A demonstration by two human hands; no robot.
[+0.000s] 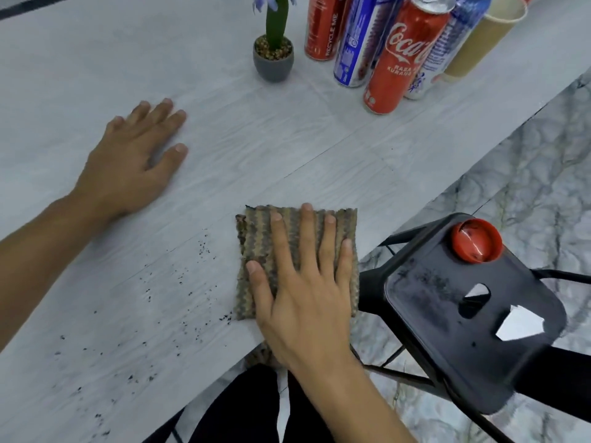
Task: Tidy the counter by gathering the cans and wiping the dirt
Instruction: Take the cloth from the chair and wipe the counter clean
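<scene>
1. Head view, looking down: the counter (287, 148) is a pale grey board with a faint wood-grain print, running diagonally from the lower left to the upper right of the frame.
2. The right hand (300, 289) lies flat with fingers spread on a folded cloth (287, 231), low and centre, at the counter's near edge. The cloth is ribbed and striped in brown, olive and grey; its lower end droops over the edge and is partly covered by the hand.
3. The left hand (128, 167) rests palm down, fingers loosely spread, on bare counter in the left of the frame, holding nothing.
4. Dark dirt specks (153, 314) are scattered as fine grains left of the cloth, trailing toward the lower left.
5. At the top right, the cans (406, 55) stand grouped: glossy red and blue-and-white cylinders, most cut off by the frame's top edge, with a tan paper cup (479, 43) beside them.
6. Left of them sits a small grey round pot (273, 63) with pebbles; its plant is cropped.
7. At the lower right, a black metal stool (447, 314) carries a red cap (476, 239); marbled floor (527, 174) shows beyond.
</scene>
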